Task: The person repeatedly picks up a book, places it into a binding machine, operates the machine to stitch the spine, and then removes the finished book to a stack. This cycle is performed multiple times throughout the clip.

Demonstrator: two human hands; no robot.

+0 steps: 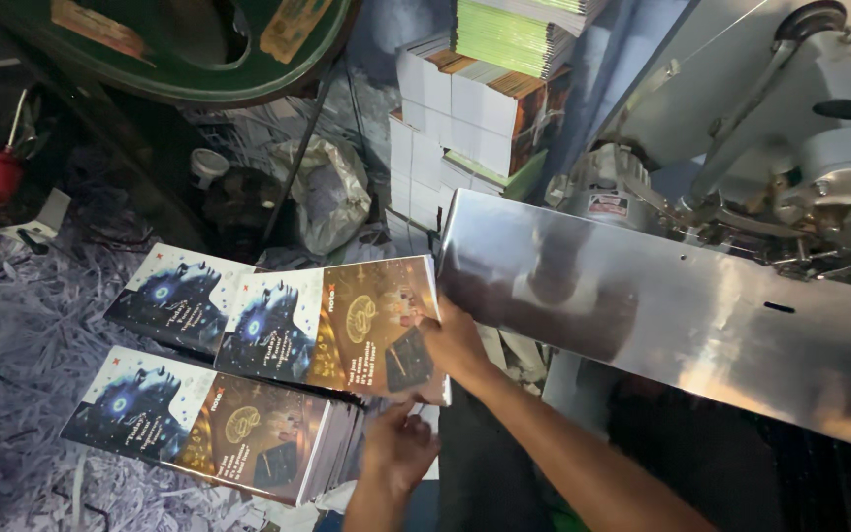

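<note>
- Below the head camera, beside a shiny metal machine table (662, 315), the right hand (450, 340) lies on the near edge of an opened printed cover sheet (332, 325), fingers spread flat on it and thumb tucked under the edge, so the sheet is pinched lightly rather than gripped hard.
- That cover sheet tops the upper stack, tilted slightly, its right edge touching the metal table's left end.
- Lower in the same view, the left hand (396, 448) reaches in from the bottom edge, fingers curled against the right side of the lower stack of covers (209, 424); whether it clasps anything I cannot tell, as the fingertips are hidden against the stack's edge.
- Both stacks show the same dark blue and brown artwork, and a third sheet (174, 296) pokes out left of the upper stack.
- Shredded paper trimmings (22, 325) cover the floor around the stacks.
- Behind them stand piles of bound booklets (465, 108) with white edges, a crumpled plastic bag (327, 192) just beside them.
- At upper right sits grey machinery with a lever arm (790, 79).
</note>
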